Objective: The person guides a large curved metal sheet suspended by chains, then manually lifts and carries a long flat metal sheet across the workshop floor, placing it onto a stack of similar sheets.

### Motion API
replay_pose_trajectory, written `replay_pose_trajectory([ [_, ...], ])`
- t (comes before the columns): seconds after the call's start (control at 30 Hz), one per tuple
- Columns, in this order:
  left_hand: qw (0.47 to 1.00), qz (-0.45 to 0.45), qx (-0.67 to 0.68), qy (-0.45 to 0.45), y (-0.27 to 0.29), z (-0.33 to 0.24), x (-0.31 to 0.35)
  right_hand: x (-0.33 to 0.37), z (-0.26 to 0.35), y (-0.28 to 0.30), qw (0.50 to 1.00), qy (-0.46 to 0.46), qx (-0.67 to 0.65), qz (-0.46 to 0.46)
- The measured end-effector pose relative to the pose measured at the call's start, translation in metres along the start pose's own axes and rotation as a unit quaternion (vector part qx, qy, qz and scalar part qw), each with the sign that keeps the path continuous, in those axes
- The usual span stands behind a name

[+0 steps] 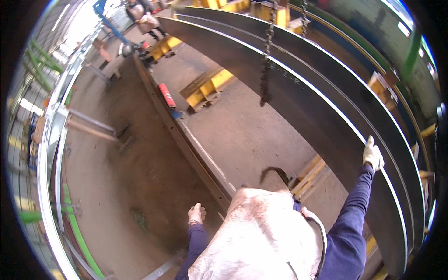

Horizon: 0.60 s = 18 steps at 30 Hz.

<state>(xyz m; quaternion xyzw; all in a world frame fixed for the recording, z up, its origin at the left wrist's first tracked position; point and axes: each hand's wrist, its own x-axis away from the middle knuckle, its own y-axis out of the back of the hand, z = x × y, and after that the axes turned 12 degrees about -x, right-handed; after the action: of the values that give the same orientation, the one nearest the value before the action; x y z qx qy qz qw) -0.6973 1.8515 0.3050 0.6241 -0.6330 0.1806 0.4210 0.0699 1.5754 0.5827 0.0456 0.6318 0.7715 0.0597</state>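
Observation:
A long dark steel beam (298, 105) with bright edges runs from the far middle down the right side. My right hand (373, 155), in a white work glove, is on its near upper edge, with the fingers closed over it and the thumb side up. My left hand (196, 213) hangs low over the floor, left of my body. It looks bare, its fingers curled into a loose fist, and nothing shows in it. A pale stained apron (266, 233) covers my front between dark blue sleeves.
Chains (269, 42) hang in front of the beam. Yellow steel supports (205, 88) stand on the floor beside it. A narrow rail (172, 126) crosses the floor, with a red object (166, 95) beside it. Another person (143, 18) stands at the far end.

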Motion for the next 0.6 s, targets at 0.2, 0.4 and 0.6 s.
replay_pose_trajectory([
  [0.2, 0.996, 0.024, -0.024, -0.08, -0.062, -0.098, -0.005, 0.021, 0.016, -0.005, 1.0, -0.009, 0.0, -0.028],
  [0.4, 0.976, 0.07, -0.052, -0.201, -0.125, -0.222, -0.006, 0.024, 0.004, -0.03, 0.998, -0.011, -0.023, -0.055],
  [0.6, 0.911, 0.133, -0.085, -0.382, -0.209, -0.372, -0.065, 0.008, -0.033, -0.078, 0.986, 0.038, -0.039, -0.16],
])
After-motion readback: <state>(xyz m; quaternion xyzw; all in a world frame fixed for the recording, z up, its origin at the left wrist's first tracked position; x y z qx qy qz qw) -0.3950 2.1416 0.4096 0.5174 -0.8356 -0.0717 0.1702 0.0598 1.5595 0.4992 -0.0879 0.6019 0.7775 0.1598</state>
